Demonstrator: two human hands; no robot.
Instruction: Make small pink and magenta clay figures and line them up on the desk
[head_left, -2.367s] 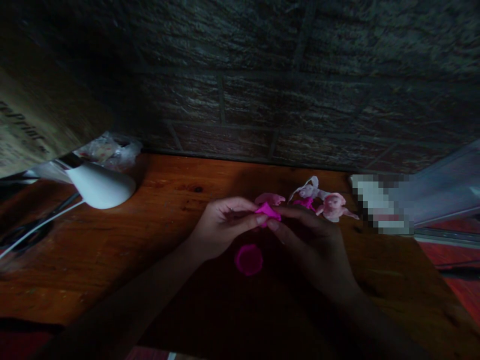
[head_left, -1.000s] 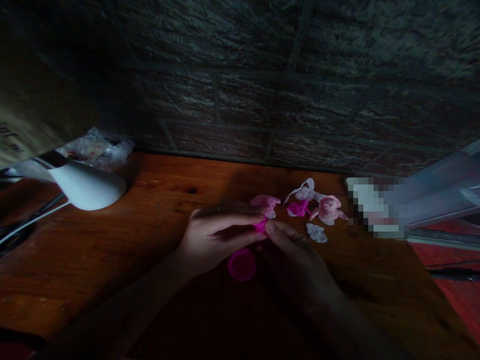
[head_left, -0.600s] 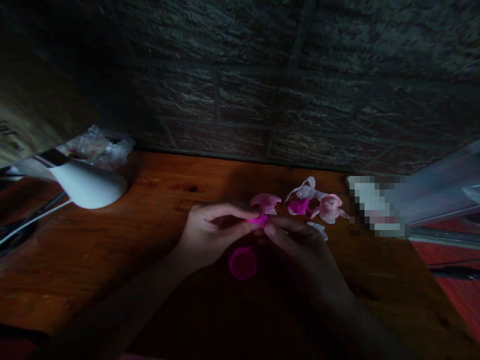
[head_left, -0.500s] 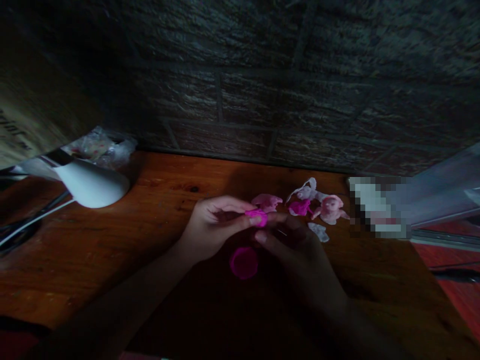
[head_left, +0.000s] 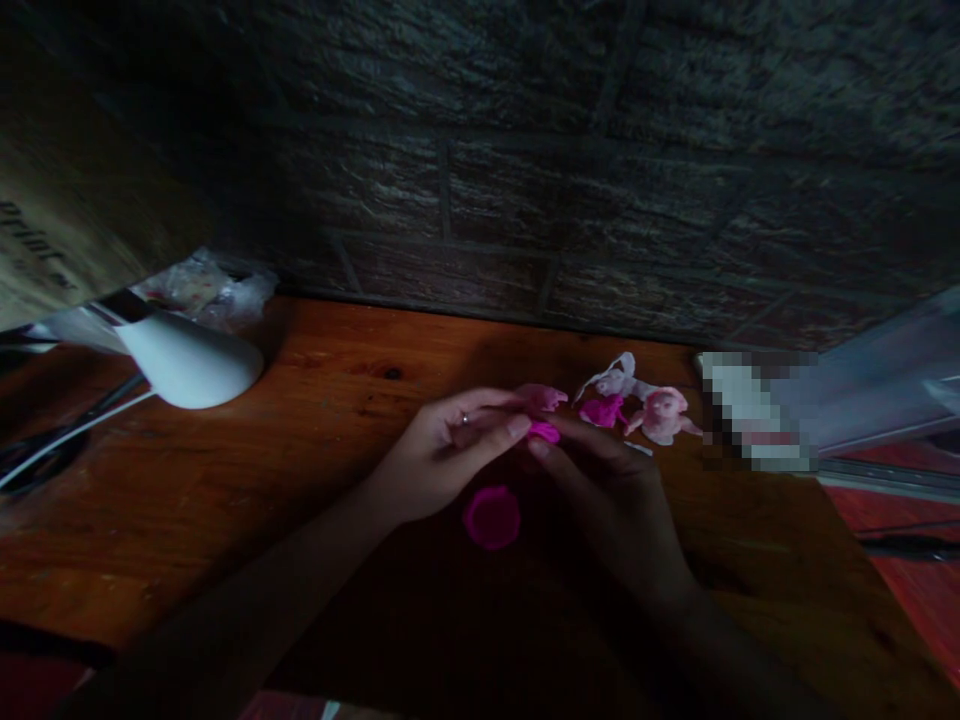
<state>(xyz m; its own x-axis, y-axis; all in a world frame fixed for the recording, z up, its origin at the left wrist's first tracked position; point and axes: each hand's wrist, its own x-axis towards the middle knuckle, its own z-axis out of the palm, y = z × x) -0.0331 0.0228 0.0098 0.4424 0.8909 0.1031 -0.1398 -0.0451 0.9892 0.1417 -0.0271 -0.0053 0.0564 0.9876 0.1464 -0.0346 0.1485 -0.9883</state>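
Between the fingertips of both hands is a small, soft-looking bright pink piece, its material unclear in the dim light. My left hand pinches it from the left, a ring on one finger. From the right, my right hand grips it with thumb and forefinger. Below them on the table lies a flat, roundish magenta piece with a darker middle. Just behind the fingers sits a paler pink lump. Farther right are a crumpled magenta piece, a whitish piece and a pale pink figure-like lump.
The wooden table meets a dark brick-patterned wall. At left stand a white cone-shaped object, crinkled clear plastic, a cable and a brown printed surface. A blurred-out item lies at the right edge.
Both hands have shifted slightly right with the bright pink piece, turning it between the fingers. My right hand now hides most of the pale scrap beside the figure-like lump.
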